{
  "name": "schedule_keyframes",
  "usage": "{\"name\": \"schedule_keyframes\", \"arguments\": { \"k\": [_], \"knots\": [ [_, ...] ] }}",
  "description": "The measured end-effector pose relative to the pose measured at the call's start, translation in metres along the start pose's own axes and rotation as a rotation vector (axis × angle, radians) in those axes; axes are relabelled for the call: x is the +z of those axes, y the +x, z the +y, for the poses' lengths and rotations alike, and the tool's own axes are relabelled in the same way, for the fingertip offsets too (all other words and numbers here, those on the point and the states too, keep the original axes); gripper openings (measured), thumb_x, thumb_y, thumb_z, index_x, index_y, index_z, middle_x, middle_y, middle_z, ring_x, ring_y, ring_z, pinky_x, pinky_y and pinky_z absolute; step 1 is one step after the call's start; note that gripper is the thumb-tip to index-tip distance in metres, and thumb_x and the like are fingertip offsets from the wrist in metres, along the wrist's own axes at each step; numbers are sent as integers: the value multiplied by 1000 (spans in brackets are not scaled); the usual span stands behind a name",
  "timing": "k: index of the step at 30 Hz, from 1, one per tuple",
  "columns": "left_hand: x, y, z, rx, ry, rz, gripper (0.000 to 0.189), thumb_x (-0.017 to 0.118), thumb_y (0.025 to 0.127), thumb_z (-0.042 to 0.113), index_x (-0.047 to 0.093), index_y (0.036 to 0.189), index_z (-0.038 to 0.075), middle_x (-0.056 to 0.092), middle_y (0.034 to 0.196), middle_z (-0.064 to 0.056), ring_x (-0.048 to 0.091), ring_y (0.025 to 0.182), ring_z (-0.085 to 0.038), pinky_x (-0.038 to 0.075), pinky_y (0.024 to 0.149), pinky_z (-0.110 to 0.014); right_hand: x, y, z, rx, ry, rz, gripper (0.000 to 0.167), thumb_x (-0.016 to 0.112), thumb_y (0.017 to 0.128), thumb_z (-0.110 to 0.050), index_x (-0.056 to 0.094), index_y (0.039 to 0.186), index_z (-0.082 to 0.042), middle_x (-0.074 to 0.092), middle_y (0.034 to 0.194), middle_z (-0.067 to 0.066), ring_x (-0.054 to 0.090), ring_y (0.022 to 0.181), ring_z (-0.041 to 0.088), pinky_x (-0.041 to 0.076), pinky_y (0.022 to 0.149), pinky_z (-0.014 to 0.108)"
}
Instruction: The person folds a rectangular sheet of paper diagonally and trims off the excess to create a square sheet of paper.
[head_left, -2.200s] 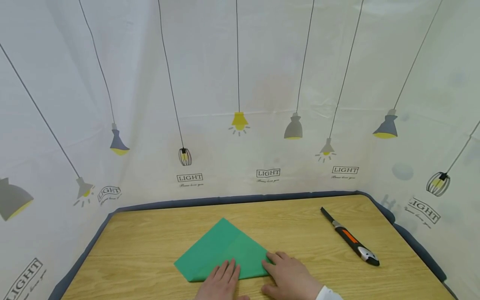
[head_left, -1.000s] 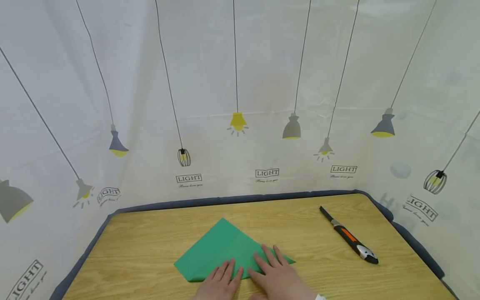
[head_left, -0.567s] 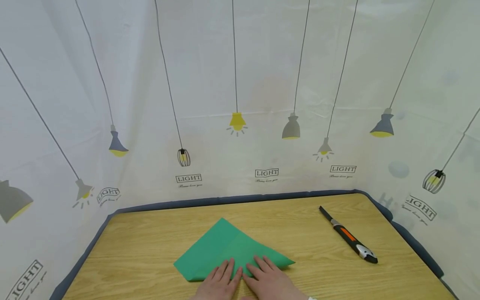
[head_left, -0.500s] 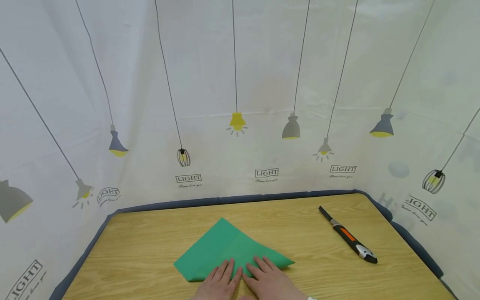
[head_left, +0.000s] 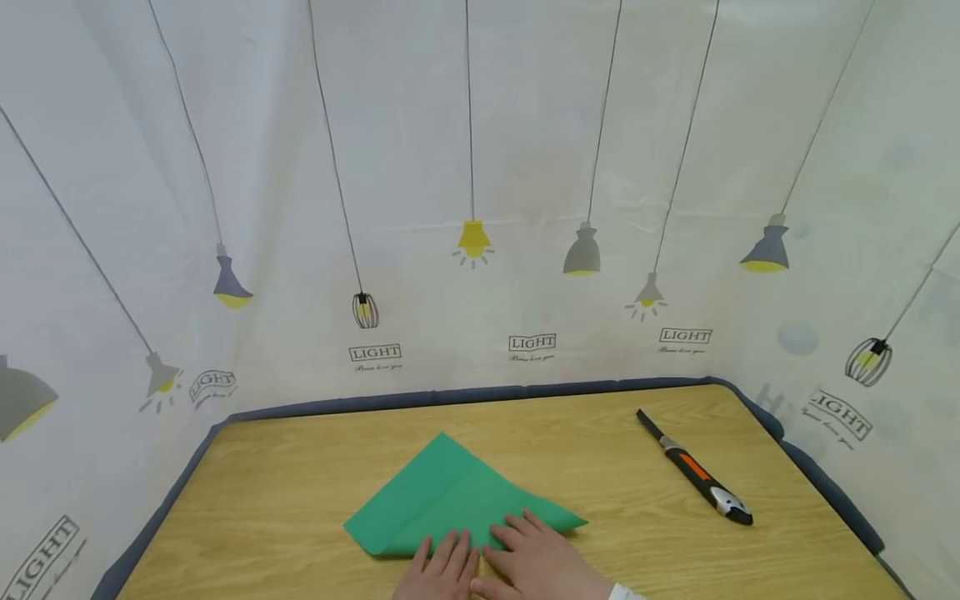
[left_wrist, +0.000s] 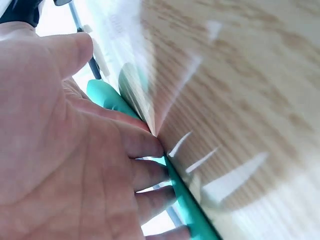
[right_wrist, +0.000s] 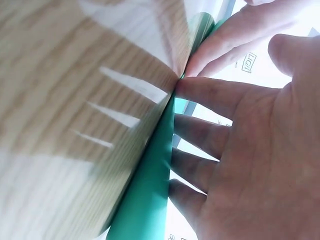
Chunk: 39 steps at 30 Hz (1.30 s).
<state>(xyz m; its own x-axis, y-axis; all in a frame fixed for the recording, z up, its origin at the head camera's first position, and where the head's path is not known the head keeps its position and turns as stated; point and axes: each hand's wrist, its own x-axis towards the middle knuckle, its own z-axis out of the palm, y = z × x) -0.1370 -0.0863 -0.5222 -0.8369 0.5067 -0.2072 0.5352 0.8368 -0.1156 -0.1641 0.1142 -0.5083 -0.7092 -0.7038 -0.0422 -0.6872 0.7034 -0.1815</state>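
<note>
A sheet of green paper [head_left: 442, 496], folded along its near edge, lies on the wooden table in the head view. Its right corner curls slightly up off the tabletop. My left hand [head_left: 441, 570] touches the near edge left of its middle, fingers straight and spread. Just beside it, my right hand [head_left: 542, 560] presses on the paper right of the middle, fingers also extended. Both wrist views look low along the fold: the left hand's fingertips [left_wrist: 157, 195] and the right hand's fingertips [right_wrist: 177, 122] rest on the green paper [right_wrist: 145, 190].
A utility knife [head_left: 696, 468] with a black, orange and silver handle lies on the right of the wooden table [head_left: 285, 475]. A white curtain [head_left: 420, 150] printed with lamps surrounds the table's back and sides.
The right hand has slid left along the paper from its right corner to the middle, uncovering that corner. The left hand has drawn back slightly toward the body just now.
</note>
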Motion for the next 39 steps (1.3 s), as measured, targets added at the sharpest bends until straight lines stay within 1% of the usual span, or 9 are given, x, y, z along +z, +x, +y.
{"name": "schedule_keyframes", "arguments": {
  "k": [6, 12, 16, 18, 21, 25, 29, 34, 39],
  "knots": [
    [0, 5, -1, -47, -123, -98, 77, 34, 91, 73, 42, 148, 23, 35, 157, 5, 33, 145, -17, 33, 113, -52, -5, 0, -1, 4, 27, -38, 58, 28, 102, -59, 61, 134, -24, 54, 143, 3, 47, 136, 28, 36, 112, 53],
    [3, 7, -6, -39, -198, -117, 81, 32, 90, 76, 39, 150, 22, 31, 160, 4, 30, 147, -18, 33, 113, -55, -6, 1, 0, -6, 6, -48, 57, 30, 102, -59, 61, 134, -24, 55, 143, 2, 48, 135, 27, 37, 112, 52],
    [5, 7, -8, -36, -210, -122, 81, 32, 90, 76, 39, 151, 23, 29, 161, 5, 28, 148, -17, 31, 111, -61, -6, 1, 1, -13, 1, -42, 57, 29, 102, -58, 62, 134, -24, 55, 142, 3, 49, 135, 27, 37, 111, 52],
    [6, 7, -8, -50, -208, -134, 82, 31, 88, 78, 38, 151, 25, 28, 161, 7, 27, 148, -15, 29, 110, -66, -6, 1, 1, -14, 2, -40, 57, 29, 102, -59, 62, 134, -24, 55, 142, 3, 49, 134, 27, 37, 111, 52],
    [9, 8, -8, -92, -200, -167, 84, 28, 85, 83, 37, 151, 32, 28, 160, 13, 27, 148, -14, 24, 106, -73, -4, 1, 2, -15, 6, -40, 59, 28, 102, -60, 61, 134, -24, 55, 142, 3, 49, 134, 27, 37, 111, 52],
    [13, 10, -10, -157, -229, -204, 83, 27, 79, 89, 35, 149, 43, 29, 158, 21, 29, 147, -18, 21, 102, -80, -1, 0, 5, -17, 2, -44, 60, 26, 101, -61, 59, 136, -25, 54, 144, 1, 49, 134, 27, 39, 110, 53],
    [17, 11, -14, -190, -265, -216, 78, 28, 77, 91, 35, 145, 53, 31, 156, 23, 33, 146, -22, 18, 97, -84, 1, -1, 7, -19, 2, -53, 61, 25, 101, -62, 57, 138, -26, 52, 145, -1, 49, 134, 27, 39, 109, 53],
    [16, 9, -17, -192, -280, -209, 72, 26, 78, 90, 37, 142, 57, 35, 154, 21, 35, 144, -25, 18, 96, -85, 1, -2, 5, -11, -14, -53, 61, 27, 100, -64, 56, 139, -27, 51, 146, -2, 48, 135, 26, 39, 110, 52],
    [17, 11, -19, -179, -262, -204, 74, 26, 77, 91, 39, 141, 56, 38, 153, 21, 37, 143, -24, 19, 96, -85, 2, -1, 5, -9, -79, -96, 66, 24, 95, -72, 48, 144, -34, 47, 149, -6, 44, 138, 24, 37, 112, 51]
  ]
}}
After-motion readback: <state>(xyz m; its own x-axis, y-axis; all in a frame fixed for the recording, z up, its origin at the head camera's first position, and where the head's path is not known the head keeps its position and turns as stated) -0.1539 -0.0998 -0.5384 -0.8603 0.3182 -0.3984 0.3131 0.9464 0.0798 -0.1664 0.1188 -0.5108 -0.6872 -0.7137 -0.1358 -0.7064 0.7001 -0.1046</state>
